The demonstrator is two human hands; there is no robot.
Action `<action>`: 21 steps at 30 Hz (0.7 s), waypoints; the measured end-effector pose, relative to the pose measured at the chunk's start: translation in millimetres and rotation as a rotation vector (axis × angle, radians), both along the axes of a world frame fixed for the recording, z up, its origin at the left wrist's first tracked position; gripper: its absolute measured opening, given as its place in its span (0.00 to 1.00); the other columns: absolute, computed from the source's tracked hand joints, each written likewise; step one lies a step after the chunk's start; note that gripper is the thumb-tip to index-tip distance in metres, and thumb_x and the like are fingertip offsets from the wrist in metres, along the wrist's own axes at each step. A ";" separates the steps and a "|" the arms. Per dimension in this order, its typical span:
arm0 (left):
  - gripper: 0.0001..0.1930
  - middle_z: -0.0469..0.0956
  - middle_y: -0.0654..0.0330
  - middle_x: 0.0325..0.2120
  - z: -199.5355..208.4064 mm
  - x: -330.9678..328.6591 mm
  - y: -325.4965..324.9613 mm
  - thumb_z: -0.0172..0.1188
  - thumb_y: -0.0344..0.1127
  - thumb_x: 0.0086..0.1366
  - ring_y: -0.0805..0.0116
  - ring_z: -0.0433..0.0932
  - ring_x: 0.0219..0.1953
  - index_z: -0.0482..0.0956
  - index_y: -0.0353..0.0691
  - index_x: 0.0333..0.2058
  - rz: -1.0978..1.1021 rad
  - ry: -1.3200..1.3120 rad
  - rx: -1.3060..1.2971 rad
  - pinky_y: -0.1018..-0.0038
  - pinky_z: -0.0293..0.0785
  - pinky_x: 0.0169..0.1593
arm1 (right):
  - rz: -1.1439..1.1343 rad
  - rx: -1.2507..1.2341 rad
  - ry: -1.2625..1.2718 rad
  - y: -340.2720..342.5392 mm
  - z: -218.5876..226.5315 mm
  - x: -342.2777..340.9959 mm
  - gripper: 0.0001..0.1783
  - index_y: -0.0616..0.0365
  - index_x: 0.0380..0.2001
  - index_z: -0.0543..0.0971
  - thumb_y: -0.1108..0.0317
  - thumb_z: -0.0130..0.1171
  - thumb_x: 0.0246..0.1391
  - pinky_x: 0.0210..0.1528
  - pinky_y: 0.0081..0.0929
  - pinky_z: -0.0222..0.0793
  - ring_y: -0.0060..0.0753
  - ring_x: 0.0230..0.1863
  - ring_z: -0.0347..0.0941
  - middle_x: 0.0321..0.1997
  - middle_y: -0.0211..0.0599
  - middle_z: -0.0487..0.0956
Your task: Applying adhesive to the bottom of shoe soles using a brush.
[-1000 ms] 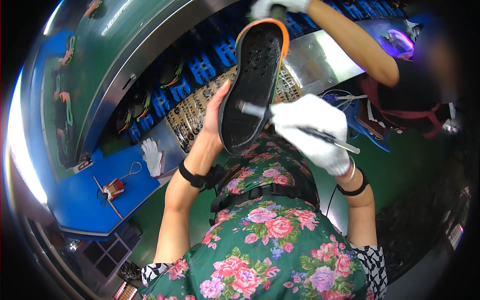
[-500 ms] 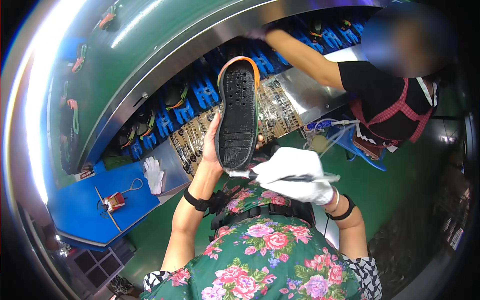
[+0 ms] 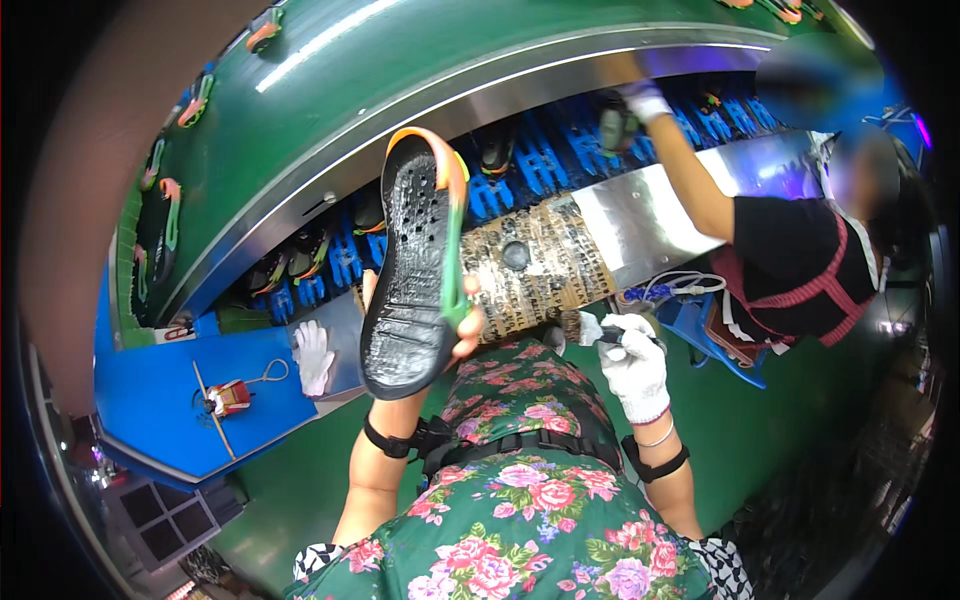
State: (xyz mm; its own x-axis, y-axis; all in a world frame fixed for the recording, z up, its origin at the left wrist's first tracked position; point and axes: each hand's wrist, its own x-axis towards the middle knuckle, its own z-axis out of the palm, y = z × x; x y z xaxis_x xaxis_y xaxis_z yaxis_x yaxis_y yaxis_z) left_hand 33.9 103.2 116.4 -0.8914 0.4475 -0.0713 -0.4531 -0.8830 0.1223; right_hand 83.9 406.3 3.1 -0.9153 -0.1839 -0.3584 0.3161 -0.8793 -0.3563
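Observation:
My bare left hand (image 3: 468, 328) grips a shoe sole (image 3: 405, 290), thumb at its left edge and fingers around the right. The sole's inner face is black, shiny and wet-looking, with small holes toward the far end; its rim runs from orange to green. To the right, my right hand (image 3: 635, 368), in a white knit glove, is closed around the dark handle of a small brush (image 3: 592, 329). The brush's pale bristles point left, apart from the sole. Just left of the brush, a partly hidden cup-like thing (image 3: 555, 340) shows near my apron.
Beyond my hands runs a taped cardboard-covered ledge (image 3: 530, 275) with a round dark disc (image 3: 515, 255). Behind it, blue racks (image 3: 545, 165) hold shoes beside a green conveyor (image 3: 330, 120). A blue table (image 3: 150, 385) and white glove (image 3: 313, 358) lie left. A co-worker (image 3: 790, 260) reaches in at right.
My right hand with the brush has moved away from the sole's near end toward the right. The sole has shifted left and nearer, tilting so its green side shows. The co-worker's arm has moved.

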 end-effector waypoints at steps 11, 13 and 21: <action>0.32 0.65 0.45 0.45 8.3 29.3 -6.4 0.36 0.54 0.79 0.49 0.75 0.33 0.42 0.59 0.76 0.014 0.161 0.642 0.65 0.80 0.31 | 0.069 -0.184 -0.061 -27.5 -16.5 -15.7 0.09 0.61 0.37 0.80 0.84 0.57 0.54 0.36 0.19 0.76 0.34 0.39 0.78 0.47 0.50 0.81; 0.32 0.65 0.44 0.44 13.3 30.6 -10.1 0.36 0.56 0.78 0.48 0.75 0.33 0.43 0.59 0.76 0.021 0.168 0.638 0.65 0.79 0.31 | 0.085 -0.103 -0.112 -32.5 -15.6 -17.8 0.09 0.63 0.37 0.81 0.84 0.58 0.54 0.35 0.18 0.75 0.32 0.37 0.78 0.47 0.51 0.82; 0.53 0.63 0.38 0.58 34.9 39.0 -45.9 0.50 0.76 0.63 0.44 0.76 0.38 0.58 0.27 0.65 0.223 0.156 -0.184 0.59 0.81 0.27 | 0.151 -0.056 -0.098 -47.5 -12.1 -26.8 0.06 0.68 0.36 0.81 0.81 0.61 0.53 0.34 0.16 0.74 0.29 0.35 0.76 0.44 0.49 0.82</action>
State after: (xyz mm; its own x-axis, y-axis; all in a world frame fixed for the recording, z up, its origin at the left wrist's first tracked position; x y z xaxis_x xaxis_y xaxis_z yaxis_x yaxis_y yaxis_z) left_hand 72.9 57.2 151.3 -0.9727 0.2319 0.0121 -0.2139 -0.9150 0.3421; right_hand 57.1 358.8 -8.9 -0.8368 -0.3386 -0.4301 0.4768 -0.8369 -0.2687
